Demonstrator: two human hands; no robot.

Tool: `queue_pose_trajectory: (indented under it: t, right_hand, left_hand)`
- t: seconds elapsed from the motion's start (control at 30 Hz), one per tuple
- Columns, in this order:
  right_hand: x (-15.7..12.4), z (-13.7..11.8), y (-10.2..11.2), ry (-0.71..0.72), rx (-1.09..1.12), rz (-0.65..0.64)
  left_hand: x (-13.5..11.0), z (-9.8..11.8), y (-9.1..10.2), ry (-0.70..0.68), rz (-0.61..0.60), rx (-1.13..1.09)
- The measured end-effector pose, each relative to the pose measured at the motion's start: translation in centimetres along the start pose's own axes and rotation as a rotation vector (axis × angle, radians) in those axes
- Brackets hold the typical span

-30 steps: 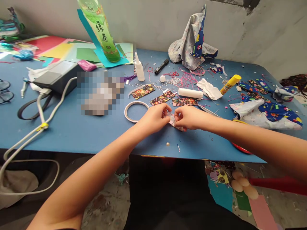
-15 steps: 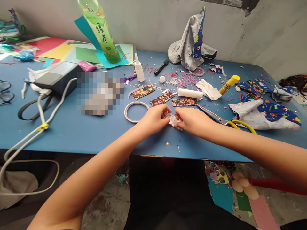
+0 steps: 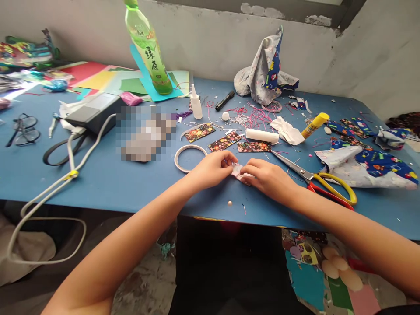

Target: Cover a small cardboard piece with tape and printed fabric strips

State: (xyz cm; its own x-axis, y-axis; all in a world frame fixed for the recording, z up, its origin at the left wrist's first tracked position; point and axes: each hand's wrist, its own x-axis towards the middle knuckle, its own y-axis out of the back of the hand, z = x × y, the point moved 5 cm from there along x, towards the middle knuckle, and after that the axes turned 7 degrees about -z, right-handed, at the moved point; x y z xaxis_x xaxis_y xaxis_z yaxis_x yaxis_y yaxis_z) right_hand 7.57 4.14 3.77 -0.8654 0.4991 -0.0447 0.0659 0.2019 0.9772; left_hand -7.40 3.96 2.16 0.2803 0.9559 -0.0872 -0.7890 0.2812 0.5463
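Note:
Near the table's front, a small pale piece of fabric (image 3: 236, 169) lies between my two hands. My left hand (image 3: 218, 165) pinches its left end, thumb and fingertips together. The bent fingers of my right hand (image 3: 262, 175) press on its right end, and the palm hides part of it. Just beyond are flowered dark fabric strips (image 3: 225, 141), with a white roll (image 3: 261, 135) behind them. A roll of tape (image 3: 177, 161) lies flat beside my left hand. Scissors (image 3: 306, 175) with yellow and red handles rest to the right of my right hand.
A green tea bottle (image 3: 152, 61) stands at the back left, and a white glue bottle (image 3: 196, 107) nearer the middle. A black device (image 3: 95, 111) with a white cable (image 3: 95, 144) lies left. Tangled threads (image 3: 254, 118), a glue stick (image 3: 315, 125) and crumpled fabric (image 3: 370, 164) are on the right.
My right hand's fingers have spread out more over the fabric piece. My left hand keeps its pinch. The view has tilted up and turned slightly left, bringing the eyeglasses and scissor handles more into view.

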Motion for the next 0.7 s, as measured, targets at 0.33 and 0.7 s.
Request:
queue_pose_trajectory:
  t: [0.33,0.7]
  right_hand:
    - [-0.06,-0.21,-0.89,0.007,-0.020,-0.001]
    - [-0.51,-0.94,-0.53,0.075,-0.202,0.114]
  left_hand:
    - [0.21,-0.51,0.35,0.050,0.026,-0.075]
    - [0.26,-0.63,0.29,0.072,0.028,-0.083]
